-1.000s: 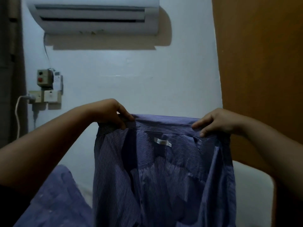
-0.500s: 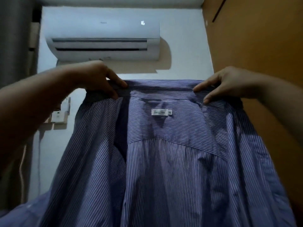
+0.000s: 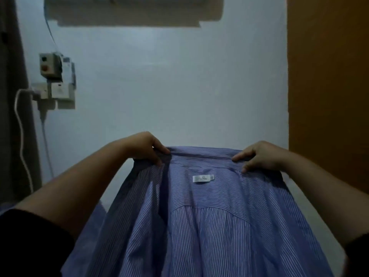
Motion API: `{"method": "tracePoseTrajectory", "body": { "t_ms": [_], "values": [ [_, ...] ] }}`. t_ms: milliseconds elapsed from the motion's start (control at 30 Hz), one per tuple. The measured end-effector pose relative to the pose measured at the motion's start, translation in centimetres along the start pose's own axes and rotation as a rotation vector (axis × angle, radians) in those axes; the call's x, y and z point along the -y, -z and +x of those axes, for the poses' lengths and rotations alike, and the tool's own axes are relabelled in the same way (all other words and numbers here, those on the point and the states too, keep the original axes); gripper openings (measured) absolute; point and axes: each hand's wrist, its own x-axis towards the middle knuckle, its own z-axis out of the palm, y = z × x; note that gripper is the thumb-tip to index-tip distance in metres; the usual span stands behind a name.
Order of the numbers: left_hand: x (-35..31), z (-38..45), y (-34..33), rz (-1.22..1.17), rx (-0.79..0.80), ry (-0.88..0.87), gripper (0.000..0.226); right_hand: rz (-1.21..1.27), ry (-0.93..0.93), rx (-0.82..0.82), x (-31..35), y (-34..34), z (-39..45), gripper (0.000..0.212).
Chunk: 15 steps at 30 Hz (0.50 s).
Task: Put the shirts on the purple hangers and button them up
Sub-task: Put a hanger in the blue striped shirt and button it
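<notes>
Now, left hand [image 3: 143, 145], right hand [image 3: 259, 156] pinching shirt [image 3: 209, 226], collar up.

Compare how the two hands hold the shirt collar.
The left hand pinches the collar at its left end, where the cloth bunches; the right hand grips its right end, index finger lying along the top edge. Both hold the striped shirt up by the collar, label facing the camera.

Both hands [image 3: 199, 152] on striped shirt [image 3: 209, 226] collar
</notes>
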Motion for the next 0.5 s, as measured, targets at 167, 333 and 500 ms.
{"method": "tracePoseTrajectory", "body": {
  "t_ms": [167,333,500],
  "values": [
    [5.6,4.7,-13.7,0.014,0.272,0.003,0.054,0.034,-0.148,0.208,-8.3,-11.2,4.6,0.046],
    [10.5,8.9,-26.2,0.036,0.387,0.037,0.051,0.07,-0.266,0.348,-15.6,-21.6,8.7,0.051],
    [14.1,12.8,-35.1,0.018,0.491,0.102,0.05,0.046,-0.339,0.387,-20.9,-29.5,12.6,0.059]
  ]
}}
